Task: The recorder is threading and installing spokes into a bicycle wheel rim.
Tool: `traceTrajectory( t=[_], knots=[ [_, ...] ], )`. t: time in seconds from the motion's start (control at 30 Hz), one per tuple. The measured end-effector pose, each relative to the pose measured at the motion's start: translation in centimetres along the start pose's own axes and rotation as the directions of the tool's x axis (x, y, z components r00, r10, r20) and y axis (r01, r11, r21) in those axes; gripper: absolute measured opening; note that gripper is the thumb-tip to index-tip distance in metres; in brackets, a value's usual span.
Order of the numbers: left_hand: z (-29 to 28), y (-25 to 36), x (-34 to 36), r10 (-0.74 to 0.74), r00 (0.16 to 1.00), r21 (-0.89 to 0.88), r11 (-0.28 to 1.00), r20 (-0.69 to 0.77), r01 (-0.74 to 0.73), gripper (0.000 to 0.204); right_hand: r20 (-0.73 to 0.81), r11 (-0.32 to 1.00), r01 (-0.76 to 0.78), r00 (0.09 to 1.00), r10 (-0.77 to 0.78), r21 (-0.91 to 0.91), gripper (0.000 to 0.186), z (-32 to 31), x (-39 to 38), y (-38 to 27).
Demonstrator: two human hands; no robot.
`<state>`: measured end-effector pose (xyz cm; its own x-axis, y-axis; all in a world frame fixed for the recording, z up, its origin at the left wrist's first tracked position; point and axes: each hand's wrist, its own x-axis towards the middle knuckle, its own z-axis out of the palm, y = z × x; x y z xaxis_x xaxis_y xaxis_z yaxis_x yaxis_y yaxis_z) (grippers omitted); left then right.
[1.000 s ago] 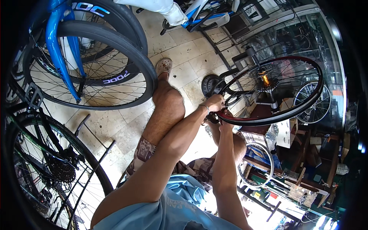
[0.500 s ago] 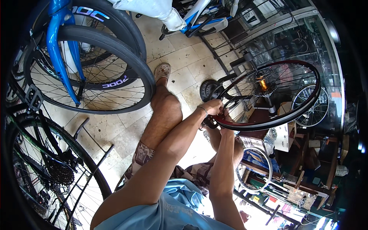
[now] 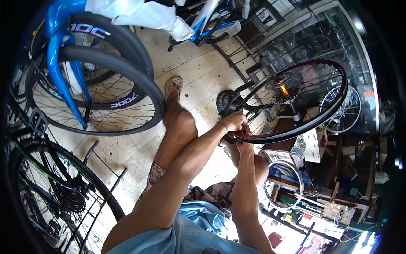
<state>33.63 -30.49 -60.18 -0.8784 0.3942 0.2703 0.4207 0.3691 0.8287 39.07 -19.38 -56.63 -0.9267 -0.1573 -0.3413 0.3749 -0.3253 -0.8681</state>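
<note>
A bicycle wheel (image 3: 296,134) with a dark, red-marked rim is held in a black stand (image 3: 227,101) to the right of my legs. Its gold hub (image 3: 282,89) carries a cassette of sprockets. At the wheel's near left edge, my left hand (image 3: 234,121) is closed, with its fingertips by the rim and spokes; what they pinch is too small to make out. My right hand (image 3: 244,143) comes up from below at the same spot, closed around the rim. Part of it is hidden behind the rim.
Left of me stand a blue fork (image 3: 55,63) with a deep-rimmed wheel (image 3: 122,128) and a bicycle with a black rear wheel (image 3: 95,178). A bare silver rim (image 3: 302,186) and a spoked wheel (image 3: 357,106) are at right, near a cluttered wooden workbench (image 3: 332,197) and a glass case.
The view has shifted slightly, so the surroundings sit a little differently. Both hands stay at the wheel's near left edge, with small finger movements.
</note>
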Motion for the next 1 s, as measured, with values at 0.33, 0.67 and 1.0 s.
traceTrajectory(
  t=[0.33,0.67,1.0],
  knots=[
    [-1.2,-2.2,-0.2,-0.362,0.862,-0.305,0.827,0.354,0.472,0.021,0.034,0.917,-0.315,0.948,0.317,0.243,0.018,-3.7,2.3,0.9],
    [0.4,1.8,-0.1,-0.513,0.859,-0.1,0.855,-0.008,0.509,0.024,-0.089,0.99,-0.034,0.996,0.021,-0.139,0.018,-4.7,1.9,1.6],
    [-1.9,1.5,-1.6,-0.515,0.844,-0.264,0.802,0.151,0.537,0.021,-0.407,0.949,-0.153,0.913,0.028,-0.278,0.02,-1.9,0.0,-0.7]
  ],
)
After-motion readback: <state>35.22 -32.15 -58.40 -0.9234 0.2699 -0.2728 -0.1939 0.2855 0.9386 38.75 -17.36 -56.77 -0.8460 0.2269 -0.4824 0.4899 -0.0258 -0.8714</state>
